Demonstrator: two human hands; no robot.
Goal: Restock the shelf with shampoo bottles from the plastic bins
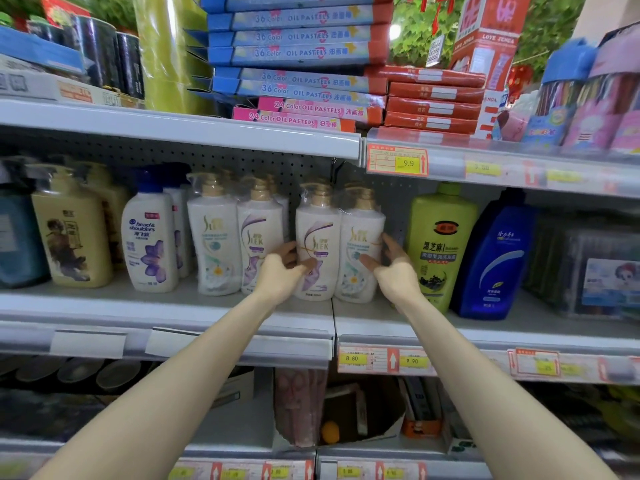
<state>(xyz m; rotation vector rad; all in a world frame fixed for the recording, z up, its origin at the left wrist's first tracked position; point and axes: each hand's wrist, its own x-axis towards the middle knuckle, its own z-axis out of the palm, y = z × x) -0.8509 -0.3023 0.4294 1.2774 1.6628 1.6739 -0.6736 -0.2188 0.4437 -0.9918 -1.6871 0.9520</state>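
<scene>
Curling round the nine o'clock side of the clear-wrapped twin pack of white shampoo bottles with gold pump heads [337,244], the fingers [289,252] of the left hand [278,273] are lost from the knuckles on, with their tips hidden behind the pack. Its thumb lies across the front of the purple-labelled bottle. The right hand [396,271] answers at three o'clock. Its fingers lie loosely spread along the pack's side, tips partly lost against the wrap, and its thumb presses the front of the other bottle. Each hand is half closed, and together they grip the pack between them. The wrists sit about level, and both bare forearms reach up from six o'clock, nearly straight, cut off by the lower edge.

The pack stands upright on the grey metal shelf [173,303], straddling the joint between two boards; whether its full weight rests there I cannot tell. Just beside it at nine o'clock stands a matching wrapped twin pack [239,237], then a white bottle with a blue cap [149,237] and a cream-yellow bottle [69,230]. At three o'clock, near the right hand, stands a tall lime-green bottle [441,237], then a deep blue bottle [495,261]. At twelve o'clock, one shelf up, lie stacked blue and pink oil-pastel boxes [298,50]. The outer edges are blurred.
</scene>
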